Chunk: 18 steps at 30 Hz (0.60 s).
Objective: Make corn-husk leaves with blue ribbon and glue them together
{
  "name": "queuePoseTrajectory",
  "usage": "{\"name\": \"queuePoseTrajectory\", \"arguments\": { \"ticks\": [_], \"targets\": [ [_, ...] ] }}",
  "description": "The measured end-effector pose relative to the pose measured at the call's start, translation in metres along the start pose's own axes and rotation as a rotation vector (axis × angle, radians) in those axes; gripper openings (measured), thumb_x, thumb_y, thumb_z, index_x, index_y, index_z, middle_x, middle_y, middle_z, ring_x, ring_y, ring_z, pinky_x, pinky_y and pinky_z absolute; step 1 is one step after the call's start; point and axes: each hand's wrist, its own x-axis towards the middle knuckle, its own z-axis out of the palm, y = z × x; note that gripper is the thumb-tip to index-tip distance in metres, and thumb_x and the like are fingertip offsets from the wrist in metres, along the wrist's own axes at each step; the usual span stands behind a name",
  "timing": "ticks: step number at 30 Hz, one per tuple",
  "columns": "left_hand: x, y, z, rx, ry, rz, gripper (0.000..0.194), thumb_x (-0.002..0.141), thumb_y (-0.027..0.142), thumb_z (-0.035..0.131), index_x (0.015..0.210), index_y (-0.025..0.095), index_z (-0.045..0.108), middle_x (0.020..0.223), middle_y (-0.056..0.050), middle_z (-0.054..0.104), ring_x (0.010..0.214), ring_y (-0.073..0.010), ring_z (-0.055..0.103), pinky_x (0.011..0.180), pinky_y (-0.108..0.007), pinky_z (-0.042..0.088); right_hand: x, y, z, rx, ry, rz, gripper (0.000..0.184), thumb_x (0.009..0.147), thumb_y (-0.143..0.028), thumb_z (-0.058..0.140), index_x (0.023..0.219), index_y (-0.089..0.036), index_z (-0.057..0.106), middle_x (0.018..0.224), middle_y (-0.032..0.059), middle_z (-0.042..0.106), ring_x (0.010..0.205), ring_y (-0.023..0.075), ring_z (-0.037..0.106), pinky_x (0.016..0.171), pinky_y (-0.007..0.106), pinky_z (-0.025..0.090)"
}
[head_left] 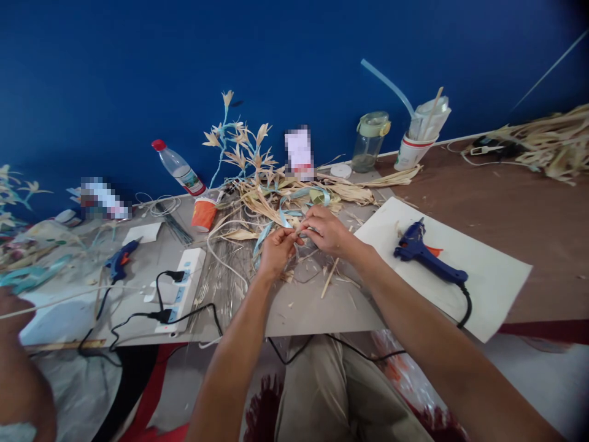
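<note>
- Mid-frame, your left hand point(277, 250) and right hand point(326, 231), fingertips closed, pinch a tiny pale scrap point(299, 230); tugging may tear it.
- At right, a bumped glue gun point(418, 250) may fall.

You see husks point(350, 191) that look papery, matt and rough, and glossy, wrinkled plastic film point(230, 276). Your glue gun point(430, 261) is smooth plastic with a low sheen, the sheet point(494, 294) matt paper, the bottle point(178, 168) shiny clear plastic, the power strip point(188, 285) smooth plastic, and your trousers point(317, 387) creased, matt cloth
</note>
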Motion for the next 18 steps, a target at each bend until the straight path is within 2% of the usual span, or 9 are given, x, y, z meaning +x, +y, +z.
{"name": "queuePoseTrajectory", "arguments": {
  "ticks": [11, 18],
  "targets": [
    [0.0, -0.0012, 0.0, 0.0, 0.0, 0.004, 0.025, 0.072, 0.038, 0.065, 0.076, 0.014, 0.06, 0.063, 0.0, 0.061, 0.039, -0.0032, 0.036, 0.04, -0.02, 0.025, 0.0015, -0.0069, -0.0012, -0.078, -0.011, -0.035, 0.016, 0.083, -0.017, 0.047, 0.078, -0.018, 0.061, 0.082, 0.0078, 0.053, 0.08, 0.0201, 0.05, 0.074, 0.035, 0.041],
    [-0.0003, 0.001, 0.0011, -0.016, 0.027, 0.011, 0.023, 0.074, 0.037, 0.063, 0.078, 0.014, 0.057, 0.063, 0.001, 0.061, 0.039, -0.0029, 0.036, 0.041, -0.019, 0.026, -0.0044, -0.0062, -0.0047, -0.012, 0.15, 0.036, 0.016, 0.081, -0.022, 0.052, 0.094, -0.02, 0.062, 0.092, 0.0091, 0.052, 0.089, 0.0225, 0.051, 0.079, 0.038, 0.043]
  ]
}}
